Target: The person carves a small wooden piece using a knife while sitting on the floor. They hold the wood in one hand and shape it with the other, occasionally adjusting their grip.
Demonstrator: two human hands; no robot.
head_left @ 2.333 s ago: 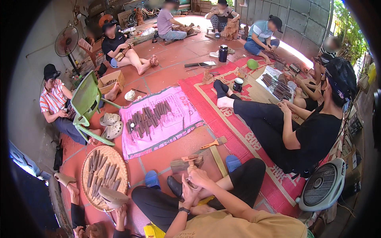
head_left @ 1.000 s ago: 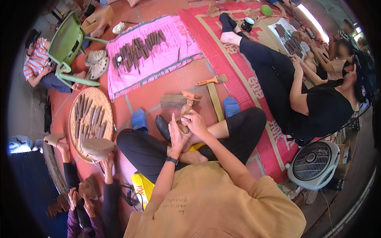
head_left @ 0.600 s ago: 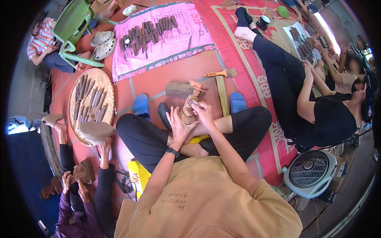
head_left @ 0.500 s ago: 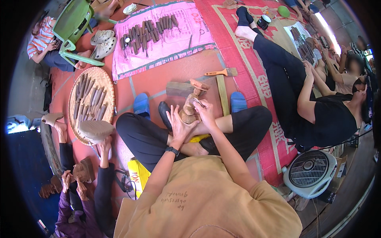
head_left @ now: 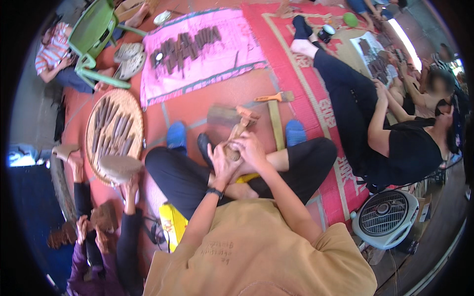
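A small carved wooden figure [head_left: 242,127] stands tilted between my hands over my crossed legs, its wide reddish top pointing away from me. My left hand [head_left: 223,160] is closed around the left side of its rounded lower part. Over the figure's right side lies my right hand [head_left: 251,149], fingers bent and pressed near the base; whatever thin tool they grip is hidden. Just beyond the figure a wooden block [head_left: 222,116] rests on the tiles. A flat paintbrush [head_left: 274,96] with an orange handle lies at the end of a long wooden strip [head_left: 276,124].
Several chisels lie on a pink cloth [head_left: 237,39] and in a round woven tray [head_left: 139,106]. Blue slippers [head_left: 296,132] flank my legs. One person [head_left: 414,143] sits at right on the red mat, others around. A box fan [head_left: 382,214] stands at lower right.
The figure has been turned and lowered a little in my hands. My right hand has come down from its middle toward the base, and the thin tool in its fingers has gone from sight.
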